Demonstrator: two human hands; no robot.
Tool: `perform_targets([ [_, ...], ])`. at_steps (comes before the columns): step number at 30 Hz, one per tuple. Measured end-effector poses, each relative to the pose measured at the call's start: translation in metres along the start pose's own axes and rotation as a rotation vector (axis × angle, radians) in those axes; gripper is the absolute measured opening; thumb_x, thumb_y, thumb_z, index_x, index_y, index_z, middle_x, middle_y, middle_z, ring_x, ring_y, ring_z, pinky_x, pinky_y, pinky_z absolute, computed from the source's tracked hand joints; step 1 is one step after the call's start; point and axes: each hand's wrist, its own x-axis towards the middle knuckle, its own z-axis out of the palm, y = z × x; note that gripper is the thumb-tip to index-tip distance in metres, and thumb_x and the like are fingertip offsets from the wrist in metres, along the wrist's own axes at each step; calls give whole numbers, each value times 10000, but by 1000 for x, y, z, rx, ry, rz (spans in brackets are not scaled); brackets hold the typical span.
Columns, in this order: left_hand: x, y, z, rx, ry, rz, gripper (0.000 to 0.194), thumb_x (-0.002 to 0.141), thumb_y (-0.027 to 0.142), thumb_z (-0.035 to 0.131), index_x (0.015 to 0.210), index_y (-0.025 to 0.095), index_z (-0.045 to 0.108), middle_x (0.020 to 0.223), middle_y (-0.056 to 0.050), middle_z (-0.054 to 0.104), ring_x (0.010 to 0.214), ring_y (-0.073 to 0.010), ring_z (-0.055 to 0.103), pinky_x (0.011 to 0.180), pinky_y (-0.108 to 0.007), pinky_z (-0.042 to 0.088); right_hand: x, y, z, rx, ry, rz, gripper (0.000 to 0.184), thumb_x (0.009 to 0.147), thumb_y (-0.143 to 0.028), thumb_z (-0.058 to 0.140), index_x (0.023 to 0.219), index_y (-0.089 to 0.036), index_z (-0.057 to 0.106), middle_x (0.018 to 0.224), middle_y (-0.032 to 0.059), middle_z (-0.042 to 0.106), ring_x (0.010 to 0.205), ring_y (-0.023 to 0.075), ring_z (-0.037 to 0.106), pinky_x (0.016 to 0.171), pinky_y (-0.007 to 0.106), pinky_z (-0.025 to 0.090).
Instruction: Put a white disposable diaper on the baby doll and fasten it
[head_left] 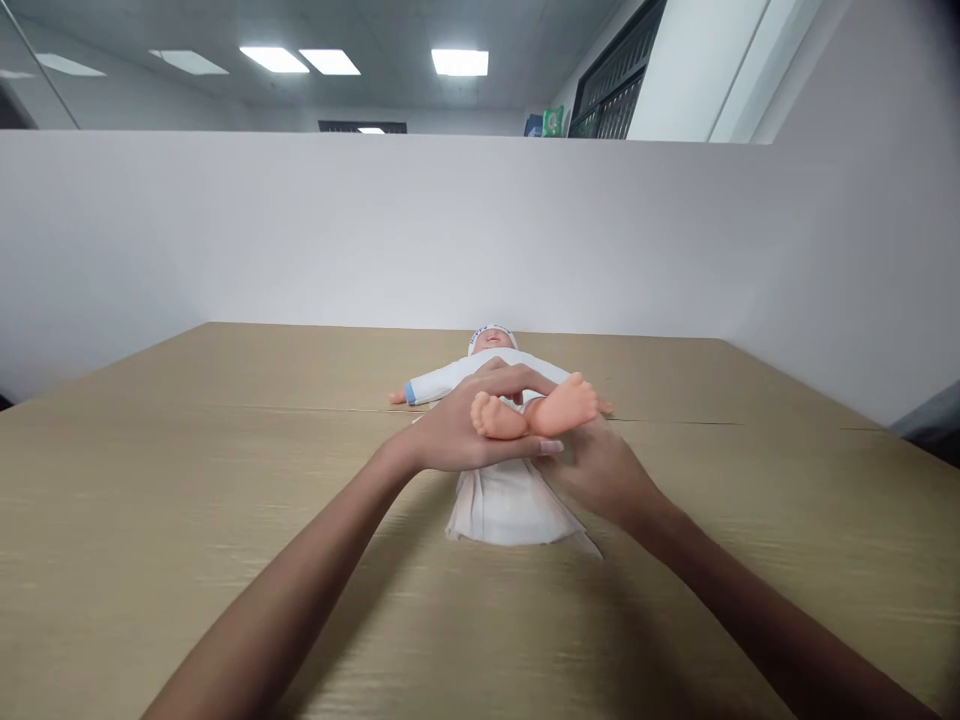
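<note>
A baby doll point(439, 384) lies on its back on the table, head away from me, in a white long-sleeved top with a blue cuff and a white printed cap. My left hand point(457, 425) is wrapped round the doll's lower legs, thumb below and fingers above. Both doll feet point(566, 405) stick up toward me, soles showing. Close against the feet, on their right side, is my right hand point(607, 465); its fingers are hidden behind the feet and my left hand. Beneath the legs a white diaper-like cloth point(514, 510) spreads toward me on the table.
The tan table point(225, 500) has thin seams across its surface. A white partition point(375, 230) rises behind its far edge, and a white wall point(862, 250) stands on the right. A dark object point(934, 425) shows at the right edge.
</note>
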Motion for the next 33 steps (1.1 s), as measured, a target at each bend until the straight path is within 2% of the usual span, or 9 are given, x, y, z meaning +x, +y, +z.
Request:
perform_targets([
  [3, -12, 0, 9, 49, -12, -35, 338, 937, 440, 829, 1208, 263, 730, 1170, -27, 755, 1136, -246, 611, 1011, -406, 503, -9, -17, -9, 73, 69, 49, 470, 990, -446, 704, 1414, -268, 604, 1393, 114, 708, 1281, 350, 661, 1060, 525, 575],
  [7, -38, 1, 14, 62, -36, -48, 437, 977, 410, 787, 1383, 301, 671, 1385, -55, 714, 1282, -272, 609, 1132, -461, 496, -20, -20, -21, 162, 14, -79, 506, 1009, -316, 623, 1509, -289, 548, 1504, 98, 668, 1408, 331, 622, 1171, 525, 531],
  [10, -66, 0, 12, 58, -77, -98, 514, 964, 392, 787, 1440, 294, 620, 1451, -82, 675, 1349, -288, 616, 1164, -483, 510, -32, -5, -28, 158, -70, -167, 478, 989, -273, 600, 1466, -294, 634, 1467, 98, 701, 1411, 343, 632, 1193, 518, 526],
  [12, -86, -7, 11, 53, -118, -111, 467, 958, 370, 783, 1394, 277, 643, 1448, -92, 678, 1382, -298, 619, 1200, -506, 501, -42, 11, -28, 147, -97, -189, 436, 977, -279, 613, 1403, -305, 701, 1432, 96, 723, 1396, 349, 644, 1193, 516, 530],
  [15, -115, -26, 12, 92, -115, -85, 383, 965, 318, 765, 1332, 257, 675, 1466, -117, 687, 1456, -308, 594, 1256, -524, 471, -56, 38, -19, 142, -142, -284, 385, 1009, -254, 536, 1321, -325, 750, 1449, 75, 714, 1427, 312, 630, 1207, 505, 528],
  [18, -132, -47, 12, 181, -155, -29, 437, 965, 240, 726, 1395, 255, 651, 1538, -130, 660, 1535, -319, 537, 1289, -545, 450, -68, 62, -6, 88, -193, -397, 387, 1058, -218, 485, 1329, -326, 739, 1512, 72, 677, 1500, 280, 578, 1212, 501, 525],
  [21, -136, -57, 9, 258, -251, 13, 587, 902, 129, 710, 1468, 259, 622, 1593, -112, 632, 1587, -327, 479, 1299, -562, 449, -73, 77, 1, 25, -233, -425, 367, 1089, -226, 495, 1331, -336, 748, 1534, 75, 673, 1534, 288, 550, 1212, 511, 520],
  [26, -133, -53, 6, 365, -337, -19, 843, 791, -52, 595, 1564, 283, 567, 1656, -63, 588, 1628, -284, 429, 1297, -559, 462, -71, 80, -4, -8, -291, -409, 358, 1092, -225, 525, 1297, -358, 787, 1564, 46, 669, 1550, 303, 538, 1221, 515, 520],
  [33, -133, -48, 7, 354, -363, -86, 813, 926, -24, 603, 1632, 370, 516, 1680, -15, 561, 1640, -258, 417, 1313, -540, 447, -71, 73, -14, 1, -343, -373, 449, 1094, -188, 554, 1435, -422, 728, 1592, 19, 655, 1533, 282, 562, 1228, 520, 528],
])
